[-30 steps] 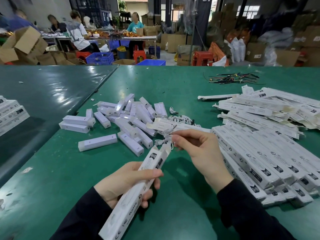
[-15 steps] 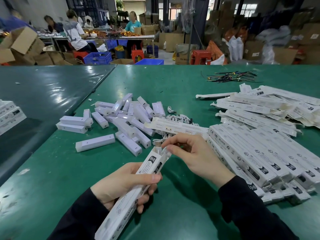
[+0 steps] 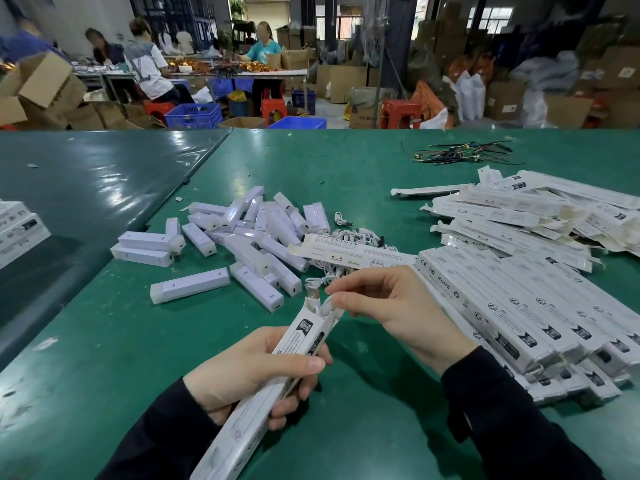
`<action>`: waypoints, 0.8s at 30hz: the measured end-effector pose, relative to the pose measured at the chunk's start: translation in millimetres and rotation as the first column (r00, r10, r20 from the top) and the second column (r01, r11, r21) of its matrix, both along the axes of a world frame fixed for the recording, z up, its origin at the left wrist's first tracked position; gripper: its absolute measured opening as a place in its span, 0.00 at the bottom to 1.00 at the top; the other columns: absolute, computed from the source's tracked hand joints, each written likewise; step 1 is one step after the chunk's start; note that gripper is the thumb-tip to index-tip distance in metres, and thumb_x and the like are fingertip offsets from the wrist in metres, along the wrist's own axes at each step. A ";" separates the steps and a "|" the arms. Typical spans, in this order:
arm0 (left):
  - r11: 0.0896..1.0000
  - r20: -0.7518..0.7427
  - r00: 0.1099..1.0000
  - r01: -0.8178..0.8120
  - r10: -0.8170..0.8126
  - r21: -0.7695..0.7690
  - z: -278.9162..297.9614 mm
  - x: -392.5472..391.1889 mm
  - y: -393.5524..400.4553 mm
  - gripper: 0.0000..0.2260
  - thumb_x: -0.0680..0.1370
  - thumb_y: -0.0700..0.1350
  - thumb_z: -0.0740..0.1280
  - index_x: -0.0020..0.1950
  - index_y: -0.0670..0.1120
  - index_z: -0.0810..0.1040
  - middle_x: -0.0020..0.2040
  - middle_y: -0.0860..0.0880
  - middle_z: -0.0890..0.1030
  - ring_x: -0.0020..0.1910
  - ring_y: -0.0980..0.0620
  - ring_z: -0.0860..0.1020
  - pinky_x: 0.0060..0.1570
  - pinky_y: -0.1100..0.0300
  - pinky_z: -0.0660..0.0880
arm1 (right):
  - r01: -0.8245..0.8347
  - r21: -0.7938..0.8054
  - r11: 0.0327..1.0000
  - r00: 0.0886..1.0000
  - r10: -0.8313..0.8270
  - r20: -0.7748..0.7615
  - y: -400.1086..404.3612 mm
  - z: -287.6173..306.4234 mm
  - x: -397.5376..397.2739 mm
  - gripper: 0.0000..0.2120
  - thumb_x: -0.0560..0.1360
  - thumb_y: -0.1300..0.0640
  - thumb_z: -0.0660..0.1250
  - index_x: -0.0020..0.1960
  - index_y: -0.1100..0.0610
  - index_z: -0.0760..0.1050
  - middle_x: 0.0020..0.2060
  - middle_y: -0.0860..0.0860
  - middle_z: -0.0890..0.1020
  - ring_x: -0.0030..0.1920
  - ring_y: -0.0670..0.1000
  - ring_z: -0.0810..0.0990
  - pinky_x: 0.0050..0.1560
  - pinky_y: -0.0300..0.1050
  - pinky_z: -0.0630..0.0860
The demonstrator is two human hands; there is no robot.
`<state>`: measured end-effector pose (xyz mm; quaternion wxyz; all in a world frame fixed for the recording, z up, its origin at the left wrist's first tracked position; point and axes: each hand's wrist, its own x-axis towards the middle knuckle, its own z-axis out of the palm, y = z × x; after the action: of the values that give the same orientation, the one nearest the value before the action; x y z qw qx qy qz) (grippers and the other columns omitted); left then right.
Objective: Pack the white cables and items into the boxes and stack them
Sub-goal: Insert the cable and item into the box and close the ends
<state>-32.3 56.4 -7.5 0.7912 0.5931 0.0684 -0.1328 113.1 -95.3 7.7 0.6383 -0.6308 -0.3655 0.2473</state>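
While it is held slanting above the near edge of the table point(image 3: 363, 427), the long white box point(image 3: 277, 372) points its open end up and away from the person.

Box in hand: gripped about its middle by the left hand point(image 3: 256, 375), thumb across the printed top face, fingers curled beneath.
Right hand point(image 3: 391, 306): fingertips pinched at the box's open mouth, on a white cable point(image 3: 320, 284) whose metal plug stands just above the opening.
Cable heap: a tangle of white cables point(image 3: 349, 237) lies just beyond the hands, near the table's middle, partly under one flat box point(image 3: 349, 252).
White items: loose white bars point(image 3: 242, 237) are scattered left of the cables, one bar point(image 3: 189, 285) lying apart nearest the person.
Packed boxes: rows of closed boxes point(image 3: 519, 306) are stacked toward the right edge, touching one another.
Flat boxes: unfilled cartons point(image 3: 519, 209) are piled behind those, toward the far right corner.
Far edge: a bundle of dark wires point(image 3: 460, 154).
Left table: more boxes point(image 3: 17, 230) at its left edge.
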 end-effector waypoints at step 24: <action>0.997 -0.028 0.997 0.064 -0.065 -0.039 5.5 -4.0 0.4 0.12 0.69 0.45 0.74 0.48 0.41 0.80 0.29 0.43 0.72 0.19 0.53 0.69 0.20 0.65 0.71 | -0.147 -0.034 0.988 0.986 0.150 0.075 2.3 -3.4 -3.3 0.07 0.75 0.69 0.65 0.44 0.67 0.82 0.41 0.55 0.85 0.45 0.46 0.83 0.49 0.36 0.75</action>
<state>-36.3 56.8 -2.0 0.7965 0.5779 0.0581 -0.1680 109.8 -93.0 4.3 0.5944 -0.6200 -0.4323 0.2748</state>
